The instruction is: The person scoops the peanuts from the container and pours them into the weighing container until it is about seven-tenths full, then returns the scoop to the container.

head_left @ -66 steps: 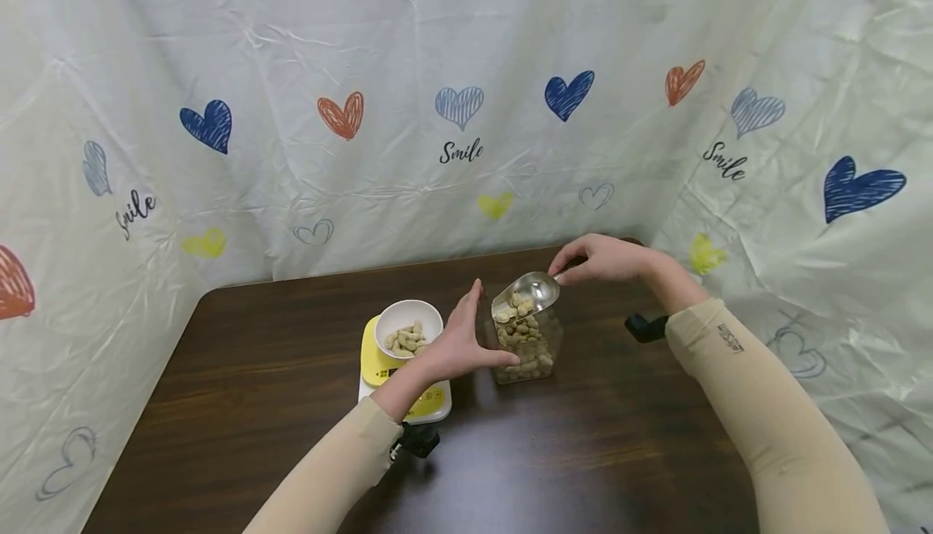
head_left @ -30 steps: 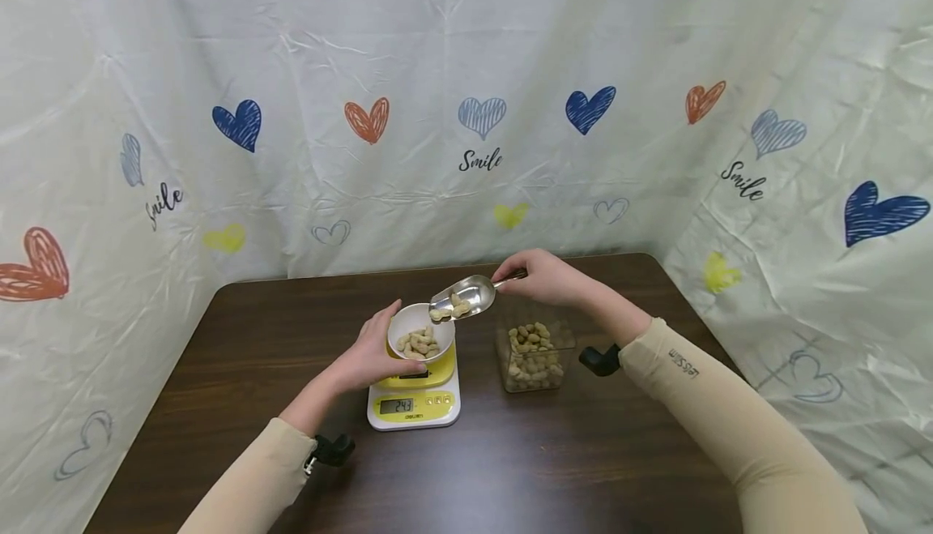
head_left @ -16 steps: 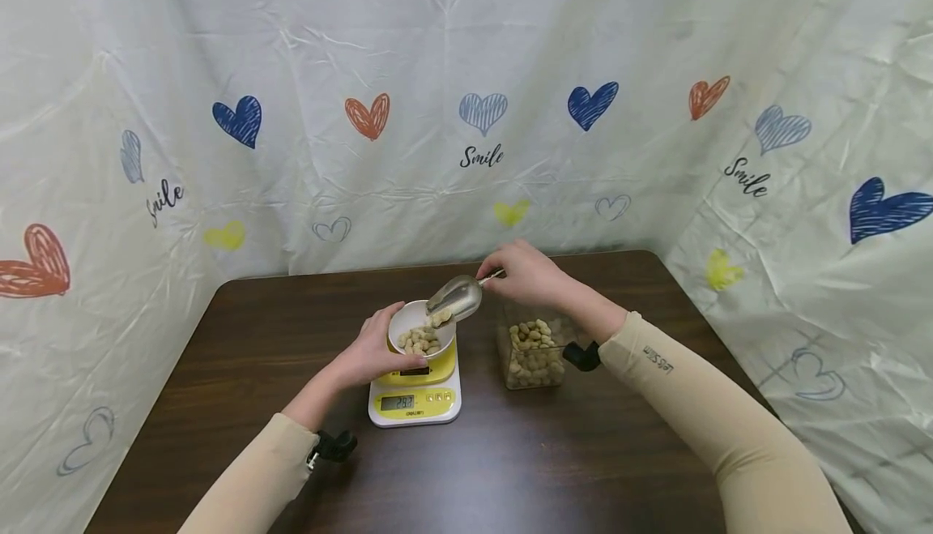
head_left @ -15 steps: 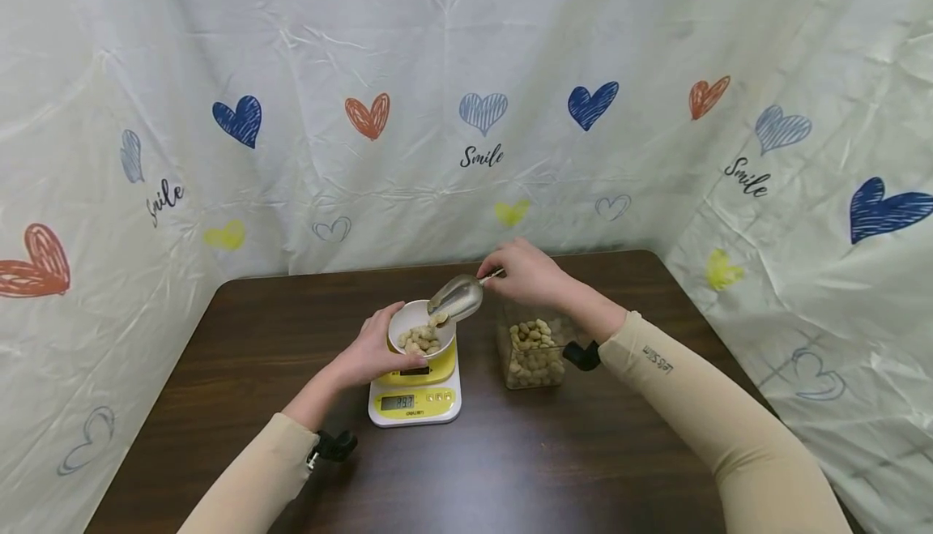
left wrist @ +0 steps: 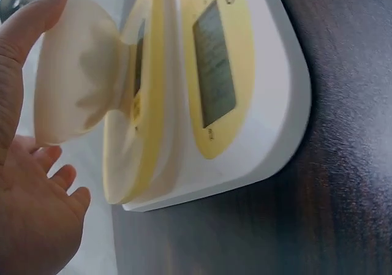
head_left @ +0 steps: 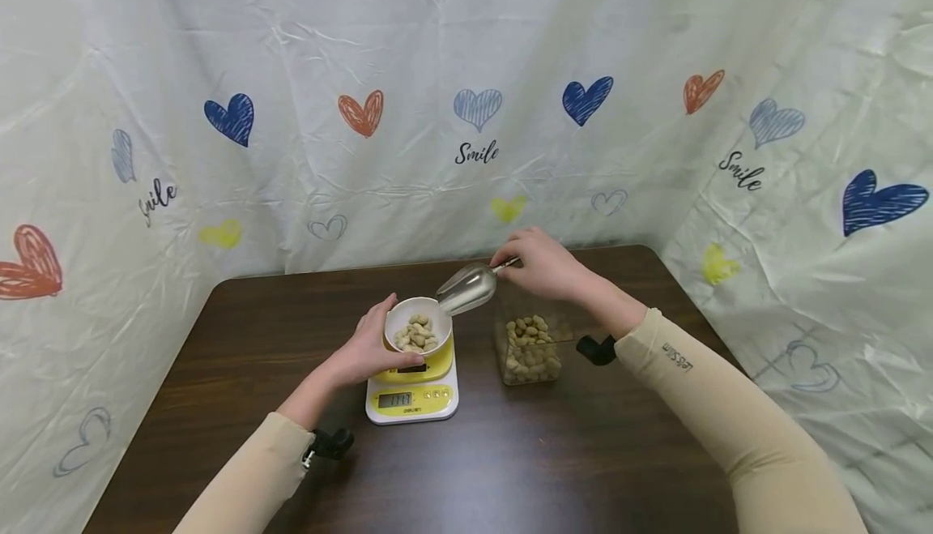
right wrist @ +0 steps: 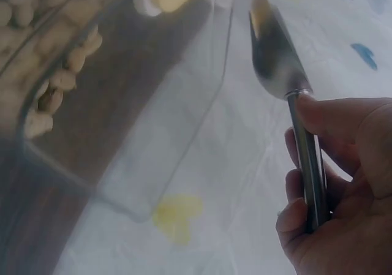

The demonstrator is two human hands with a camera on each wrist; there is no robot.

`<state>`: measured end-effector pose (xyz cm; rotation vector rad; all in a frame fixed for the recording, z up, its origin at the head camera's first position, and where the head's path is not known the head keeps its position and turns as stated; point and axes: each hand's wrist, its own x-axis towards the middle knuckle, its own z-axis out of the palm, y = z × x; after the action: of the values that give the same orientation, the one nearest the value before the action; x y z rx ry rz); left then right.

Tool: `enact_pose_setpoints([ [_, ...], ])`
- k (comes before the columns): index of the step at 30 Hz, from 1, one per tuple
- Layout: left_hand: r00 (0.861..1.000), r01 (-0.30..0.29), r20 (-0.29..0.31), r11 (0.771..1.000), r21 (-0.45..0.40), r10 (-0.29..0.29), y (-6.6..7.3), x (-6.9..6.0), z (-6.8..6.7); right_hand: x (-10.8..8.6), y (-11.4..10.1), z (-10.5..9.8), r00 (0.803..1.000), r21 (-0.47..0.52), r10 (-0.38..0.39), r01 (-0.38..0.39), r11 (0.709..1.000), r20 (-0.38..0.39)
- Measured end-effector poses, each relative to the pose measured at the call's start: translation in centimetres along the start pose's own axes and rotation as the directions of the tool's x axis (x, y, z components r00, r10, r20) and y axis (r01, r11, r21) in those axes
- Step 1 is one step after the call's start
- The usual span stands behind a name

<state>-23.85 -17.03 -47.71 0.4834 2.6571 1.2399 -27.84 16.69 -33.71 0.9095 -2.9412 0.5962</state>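
Step in hand, prob.: tail end of tipping nuts [head_left: 417,338] from scoop [head_left: 467,289] into bowl [head_left: 443,326]. Scoop hangs w/ its mouth at bowl's right rim, tilted down to the left; no nuts show in it, so this load looks to be out. Can't tell if metal touches the rim.

R hand [head_left: 543,265]: clamped on scoop's handle, thumb laid along it, fingers wrapped round the other side (R wrist view). L hand [head_left: 364,349]: round bowl's left side, thumb [left wrist: 35,16] on the near side, the rest at the far side, so it has hold of the bowl, prob. just to steady it.

Bowl is on scale [head_left: 423,412], left of ctr on the table [head_left: 583,453]; it looks seated on the yellow platform [head_left: 439,367], but can't rule out a slight lift. Display [head_left: 394,399] is lit, digits too blurry to trust. Clear bin [head_left: 557,344] is just right of scale, approx. half full of bin nuts [head_left: 526,330], R forearm reaching over its far right side. Curtain [head_left: 408,218] w/ hearts behind.

Next move, my read: draw scoop up & right, off the rim w/o knocking the bowl; ease L hand off so the reading is true; then check the no. If short, another small scoop from bin; if OK, park scoop. Main risk: L hand's grip skewing the wt.
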Motion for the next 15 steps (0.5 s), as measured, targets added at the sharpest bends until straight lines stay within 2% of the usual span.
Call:
enact_pose_setpoints([
  [3, 1.000, -0.021, -0.023, 1.000, 0.007, 0.021, 0.7, -0.1, -0.5, -0.8, 0.5, -1.0, 1.000, 0.030, -0.001, 0.001, 1.000, -0.011],
  [9, 0.995, -0.084, -0.057, 0.996, 0.011, 0.085, 3.4, 0.0, -1.4, -2.3, 2.6, -2.6, 0.999, 0.111, 0.028, -0.024, 0.994, -0.034],
  [12, 0.993, -0.113, -0.043, 0.994, 0.011, 0.113, 4.8, 0.2, -1.2, -3.0, 3.6, -3.1, 0.996, 0.182, 0.088, -0.085, 0.980, -0.009],
  [15, 0.990, -0.140, -0.014, 0.990, 0.002, 0.140, 6.2, 0.3, -0.6, -3.8, 4.6, -3.6, 0.985, 0.267, 0.168, -0.171, 0.948, 0.035],
])
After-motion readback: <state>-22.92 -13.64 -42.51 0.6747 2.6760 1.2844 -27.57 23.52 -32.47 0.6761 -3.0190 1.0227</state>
